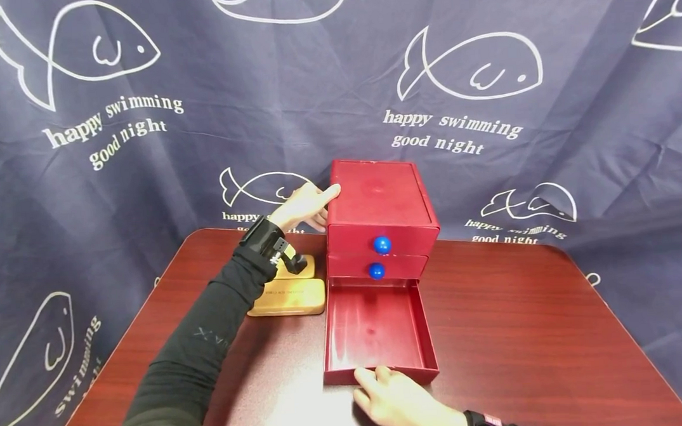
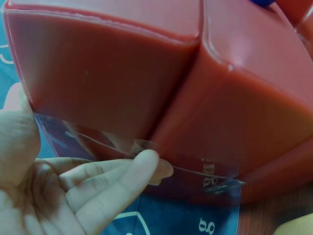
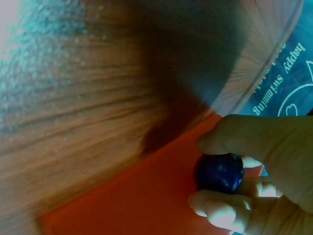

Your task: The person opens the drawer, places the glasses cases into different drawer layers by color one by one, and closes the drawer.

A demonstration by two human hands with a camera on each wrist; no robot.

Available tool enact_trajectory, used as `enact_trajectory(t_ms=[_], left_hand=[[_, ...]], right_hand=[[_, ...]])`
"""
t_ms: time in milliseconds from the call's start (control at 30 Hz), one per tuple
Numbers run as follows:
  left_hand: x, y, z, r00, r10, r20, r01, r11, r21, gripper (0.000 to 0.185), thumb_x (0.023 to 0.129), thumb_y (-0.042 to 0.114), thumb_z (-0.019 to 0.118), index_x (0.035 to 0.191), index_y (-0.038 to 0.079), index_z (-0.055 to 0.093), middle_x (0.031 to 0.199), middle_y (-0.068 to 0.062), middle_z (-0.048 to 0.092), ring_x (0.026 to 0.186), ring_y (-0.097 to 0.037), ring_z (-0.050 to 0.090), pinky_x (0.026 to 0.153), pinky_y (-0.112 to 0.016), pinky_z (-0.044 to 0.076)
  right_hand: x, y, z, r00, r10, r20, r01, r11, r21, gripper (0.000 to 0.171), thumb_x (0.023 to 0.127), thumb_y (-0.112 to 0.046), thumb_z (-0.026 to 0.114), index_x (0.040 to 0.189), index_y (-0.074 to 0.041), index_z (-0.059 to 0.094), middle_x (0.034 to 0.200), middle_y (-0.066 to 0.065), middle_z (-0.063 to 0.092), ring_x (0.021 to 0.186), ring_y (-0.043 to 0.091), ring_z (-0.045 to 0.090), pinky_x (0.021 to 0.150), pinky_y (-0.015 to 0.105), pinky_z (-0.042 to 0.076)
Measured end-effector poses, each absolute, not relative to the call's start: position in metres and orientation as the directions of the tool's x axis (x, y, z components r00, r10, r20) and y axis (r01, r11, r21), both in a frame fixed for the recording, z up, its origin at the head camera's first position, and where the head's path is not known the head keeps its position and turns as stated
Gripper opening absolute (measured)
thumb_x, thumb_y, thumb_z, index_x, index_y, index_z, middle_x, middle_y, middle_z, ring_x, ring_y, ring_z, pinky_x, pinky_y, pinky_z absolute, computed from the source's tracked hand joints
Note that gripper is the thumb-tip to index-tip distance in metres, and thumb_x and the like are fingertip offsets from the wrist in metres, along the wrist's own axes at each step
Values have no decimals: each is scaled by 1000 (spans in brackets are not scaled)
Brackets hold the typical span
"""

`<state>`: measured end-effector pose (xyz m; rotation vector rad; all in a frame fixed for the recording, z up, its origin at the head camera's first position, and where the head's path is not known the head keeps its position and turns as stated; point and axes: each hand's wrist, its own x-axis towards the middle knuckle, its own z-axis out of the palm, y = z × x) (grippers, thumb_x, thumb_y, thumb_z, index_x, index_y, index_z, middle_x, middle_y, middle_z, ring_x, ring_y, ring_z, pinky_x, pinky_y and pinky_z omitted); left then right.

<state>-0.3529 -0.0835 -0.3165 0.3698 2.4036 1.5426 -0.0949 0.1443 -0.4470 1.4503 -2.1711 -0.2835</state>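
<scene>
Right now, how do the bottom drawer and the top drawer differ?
The bottom drawer is pulled out, its inside showing; the top drawer shows only its front. The right hand pinches the bottom drawer's blue knob; no hand touches the top drawer's knob. Both are red.

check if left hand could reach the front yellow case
Probably yes: the left hand is beside the red drawer unit, the front yellow case lies close by, and nothing seems to rest on it.

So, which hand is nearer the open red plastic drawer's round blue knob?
Right: the right hand pinches the knob; the left hand is farther back, touching the red plastic cabinet.
</scene>
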Motion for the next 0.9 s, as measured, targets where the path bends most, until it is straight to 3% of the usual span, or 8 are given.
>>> enact_trajectory(t_ms=[33,100,267,433,500,633,733,900], left_hand=[[-352,-84,-316,-934,348,-82,70,405,912,57,101,46,58,107,-10,70,96,-27,76,71,-26,78,76,-46,66],[-352,-84,-316,-934,346,-85,68,407,911,57,101,46,58,107,-10,70,97,-28,75,72,-26,78,76,-46,65],[-353,-84,-316,-934,349,-80,74,409,910,57,101,45,57,108,-10,70,100,-30,74,72,-26,78,76,-46,65],[-352,-85,-316,-934,349,-73,78,400,913,57,101,44,57,108,-11,70,98,-30,75,71,-26,78,77,-48,65],[-352,-85,-316,-935,348,-72,78,399,914,57,101,44,57,108,-11,70,97,-29,75,70,-26,78,77,-48,65],[-351,-84,-315,-935,347,-76,74,399,914,56,101,44,57,108,-10,70,95,-28,76,70,-26,77,75,-47,65],[-351,-84,-315,-935,347,-79,71,400,914,55,101,44,57,107,-9,71,94,-27,76,69,-25,77,76,-48,65],[-352,-83,-315,-934,346,-84,74,420,905,55,102,45,56,105,-8,70,91,-24,77,68,-23,77,81,-51,64]], right_hand=[[-95,144,-447,-301,-907,294,-803,408,436,14,98,-8,56,93,-15,67,95,3,55,64,16,50,56,15,53],[-94,145,-448,-302,-907,292,-803,408,435,35,102,-6,34,93,-15,67,95,3,55,64,15,49,55,14,52],[-93,142,-450,-309,-898,314,-781,427,456,57,99,-2,11,89,-15,65,93,3,53,62,15,48,50,14,48],[-91,141,-449,-305,-883,357,-745,454,488,55,94,2,10,82,-15,62,91,2,52,60,14,48,44,14,40],[-91,142,-445,-316,-885,341,-751,453,480,47,91,0,17,82,-15,61,92,1,52,61,13,50,43,14,40],[-91,144,-428,-382,-873,303,-812,473,341,11,89,-11,57,82,-18,60,88,-2,54,53,10,46,41,15,33],[-98,147,-407,-413,-866,282,-860,473,191,22,82,-28,81,83,-21,60,80,-6,55,48,6,43,44,13,33],[-126,157,-361,-427,-873,237,-898,440,6,22,85,-33,83,91,-19,66,79,-8,58,61,-2,50,56,6,42]])
